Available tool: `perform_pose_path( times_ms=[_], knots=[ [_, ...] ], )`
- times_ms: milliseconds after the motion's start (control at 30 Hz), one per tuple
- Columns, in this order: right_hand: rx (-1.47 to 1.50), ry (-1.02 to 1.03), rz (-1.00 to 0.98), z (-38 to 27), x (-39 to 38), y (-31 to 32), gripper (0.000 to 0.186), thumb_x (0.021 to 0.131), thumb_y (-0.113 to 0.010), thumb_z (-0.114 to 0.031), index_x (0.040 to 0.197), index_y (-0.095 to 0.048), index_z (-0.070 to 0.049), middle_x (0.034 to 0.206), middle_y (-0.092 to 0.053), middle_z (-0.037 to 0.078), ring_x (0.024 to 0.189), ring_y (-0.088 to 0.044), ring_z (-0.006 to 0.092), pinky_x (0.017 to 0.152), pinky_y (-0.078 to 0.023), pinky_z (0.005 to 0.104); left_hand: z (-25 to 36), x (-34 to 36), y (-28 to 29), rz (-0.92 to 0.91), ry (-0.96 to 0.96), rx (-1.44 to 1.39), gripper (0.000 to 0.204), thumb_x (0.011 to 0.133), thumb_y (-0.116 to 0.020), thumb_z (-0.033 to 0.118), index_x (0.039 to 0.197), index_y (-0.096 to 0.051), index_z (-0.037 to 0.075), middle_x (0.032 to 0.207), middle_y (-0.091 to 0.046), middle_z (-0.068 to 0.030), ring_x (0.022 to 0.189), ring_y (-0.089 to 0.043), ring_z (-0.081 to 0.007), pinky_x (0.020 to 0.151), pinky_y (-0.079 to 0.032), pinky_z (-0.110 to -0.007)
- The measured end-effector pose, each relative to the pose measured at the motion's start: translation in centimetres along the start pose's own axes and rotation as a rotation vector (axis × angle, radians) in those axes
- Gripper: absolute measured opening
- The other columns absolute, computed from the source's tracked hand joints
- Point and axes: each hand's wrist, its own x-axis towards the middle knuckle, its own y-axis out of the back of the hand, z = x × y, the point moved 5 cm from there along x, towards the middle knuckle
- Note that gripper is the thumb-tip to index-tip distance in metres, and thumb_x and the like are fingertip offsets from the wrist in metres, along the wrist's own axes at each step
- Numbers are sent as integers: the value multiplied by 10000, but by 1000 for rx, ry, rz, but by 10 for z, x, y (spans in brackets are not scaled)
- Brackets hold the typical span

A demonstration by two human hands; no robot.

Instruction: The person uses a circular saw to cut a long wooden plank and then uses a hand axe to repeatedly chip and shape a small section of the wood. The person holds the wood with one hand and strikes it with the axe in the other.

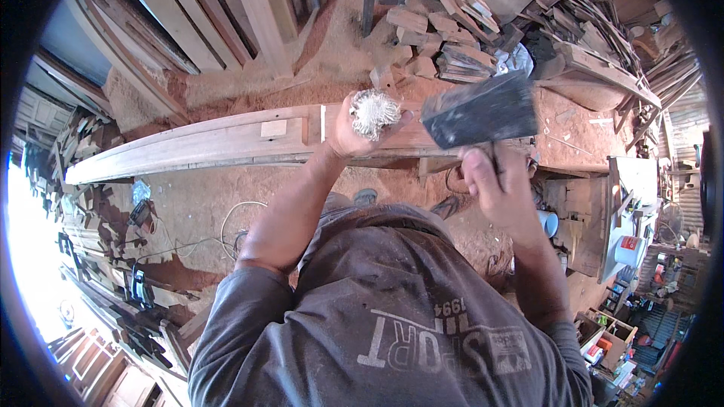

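Note:
My left hand is closed around a chisel whose pale handle end is frayed and mushroomed. Its blade is hidden beneath the hand, so I cannot tell whether it touches the wood. Raised just to the right is a mallet with a dark, blocky head, slightly blurred. My right hand grips the mallet by its handle. Below both hands a long wooden beam runs across from left to right. A small pale wood piece lies on it, left of my left hand.
Offcut blocks are heaped beyond the beam, and long boards lean at the far left. On the right stands a wooden bench with a white bucket. A cable loops over the dusty floor at left.

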Motion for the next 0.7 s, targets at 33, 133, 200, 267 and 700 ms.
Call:
perform_pose_path(
  times_ms=[33, 133, 200, 267, 700],
  knots=[
    [52, 100, 13, -30, 8, 1, 373, 1026, -612, -337, 1009, -624, 35, 725, -635, 54, 670, -588, 127, 607, -467, 304, -4, -5, -1, 27, -54, 31, 102, 883, -765, 198, 857, -736, 103, 760, -730, -37, 715, -701, -229, 691, -548, -377],
    [286, 440, 38, -79, 22, 3, 362, 1025, -621, -322, 1031, -618, 41, 751, -655, 42, 699, -621, 143, 621, -484, 322, -15, -13, -4, 75, -41, -76, 106, 881, -760, 189, 945, -743, 106, 845, -744, -44, 813, -713, -225, 766, -550, -378],
    [-106, 409, -1, -89, 38, -23, 466, 1020, -597, -424, 1109, -619, 33, 842, -703, 162, 783, -708, 278, 675, -535, 373, -4, -4, 0, 111, -77, -109, 178, 871, -768, 194, 1016, -735, 95, 949, -745, -67, 917, -707, -237, 845, -542, -381],
    [-919, 147, -282, -70, 62, -39, 530, 1013, -579, -478, 1157, -614, 31, 912, -708, 239, 864, -727, 360, 726, -557, 403, 19, 4, 15, 184, -211, -15, 261, 859, -781, 191, 1087, -719, 79, 1070, -734, -98, 1034, -687, -259, 927, -523, -387],
    [-687, 565, 58, -107, 68, -30, 392, 1038, -551, -405, 1043, -677, -34, 866, -728, 140, 737, -715, 276, 685, -554, 439, -28, -10, 6, 173, 170, 63, 147, 904, -747, 204, 864, -689, 75, 728, -672, -106, 702, -637, -331, 678, -506, -414]
  ],
)
